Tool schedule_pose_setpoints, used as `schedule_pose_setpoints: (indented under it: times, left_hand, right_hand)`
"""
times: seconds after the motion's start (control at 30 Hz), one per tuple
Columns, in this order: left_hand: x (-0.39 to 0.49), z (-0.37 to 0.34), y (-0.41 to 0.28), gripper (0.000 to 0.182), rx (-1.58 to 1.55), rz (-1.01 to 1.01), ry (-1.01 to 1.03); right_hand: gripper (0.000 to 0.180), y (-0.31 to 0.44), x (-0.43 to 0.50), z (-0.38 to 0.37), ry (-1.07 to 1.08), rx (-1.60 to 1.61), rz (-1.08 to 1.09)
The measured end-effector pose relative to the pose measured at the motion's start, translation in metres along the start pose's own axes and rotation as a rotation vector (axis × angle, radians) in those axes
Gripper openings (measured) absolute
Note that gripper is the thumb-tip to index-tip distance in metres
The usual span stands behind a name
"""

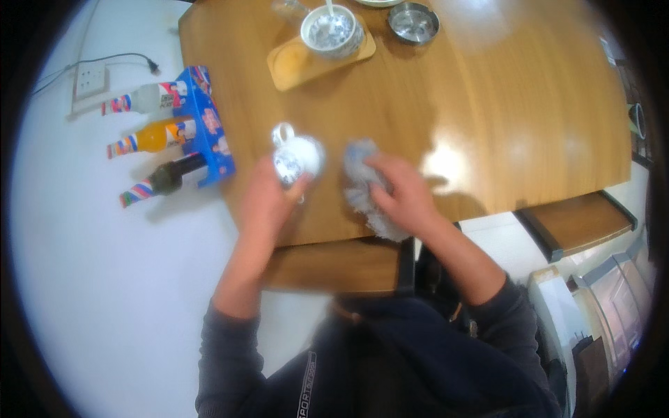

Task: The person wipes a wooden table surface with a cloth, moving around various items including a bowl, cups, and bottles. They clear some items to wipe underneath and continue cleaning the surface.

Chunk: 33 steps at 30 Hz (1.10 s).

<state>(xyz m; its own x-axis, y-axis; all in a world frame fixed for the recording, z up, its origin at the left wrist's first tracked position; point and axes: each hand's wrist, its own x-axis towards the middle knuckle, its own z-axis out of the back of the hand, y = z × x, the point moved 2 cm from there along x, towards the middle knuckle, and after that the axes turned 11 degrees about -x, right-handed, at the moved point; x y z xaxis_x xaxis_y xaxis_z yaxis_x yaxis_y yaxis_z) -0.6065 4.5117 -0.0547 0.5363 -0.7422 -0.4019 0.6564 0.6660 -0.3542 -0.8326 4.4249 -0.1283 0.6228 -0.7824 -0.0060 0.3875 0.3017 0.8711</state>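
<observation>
My left hand [272, 188] grips a small white-and-blue patterned pot or lidded jar [298, 157] with a loop handle, its thumb against the near side. To its right, my right hand [400, 190] is closed on a crumpled grey cloth [360, 177], which hangs down toward the table's near edge. The cloth and the pot are apart. Both are over the wooden table [334, 115], and both are somewhat blurred.
Farther back, a patterned bowl [329, 31] with a white spoon stands on a wooden tray [295, 65], beside a round metal ashtray [413, 23]. Several bottles [164, 134] in a blue holder [211, 130] are at the left edge. Wooden stools [334, 264] stand near the table's front edge.
</observation>
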Motion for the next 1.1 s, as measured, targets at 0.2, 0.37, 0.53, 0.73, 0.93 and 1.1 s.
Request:
schedule_pose_setpoints:
  times: [0.2,0.37,0.53,0.73,0.93,1.1]
  left_hand:
    - [0.006,0.004,-0.003,0.064,-0.091,-0.287,0.078]
    - [0.012,0.029,0.001,0.069,0.082,-0.253,0.212]
    - [0.003,0.035,-0.005,0.09,0.229,-0.306,0.141]
    - [-0.013,0.015,-0.003,0.093,0.255,-0.237,-0.032]
    - [-0.003,-0.004,0.008,0.075,0.242,-0.258,-0.036]
    - [0.006,0.001,0.016,0.069,0.281,-0.393,-0.046]
  right_hand:
    - [0.043,0.032,0.049,-0.05,-0.094,0.003,0.253]
    - [0.038,0.015,0.023,-0.057,0.226,-0.237,0.33]
    - [0.036,-0.001,0.003,-0.006,0.147,-0.077,0.12]
    - [0.035,0.035,0.052,0.008,-0.024,-0.083,0.194]
    - [0.041,0.043,0.073,-0.046,0.192,-0.2,0.401]
    - [0.031,0.029,0.064,-0.018,0.299,-0.275,0.42]
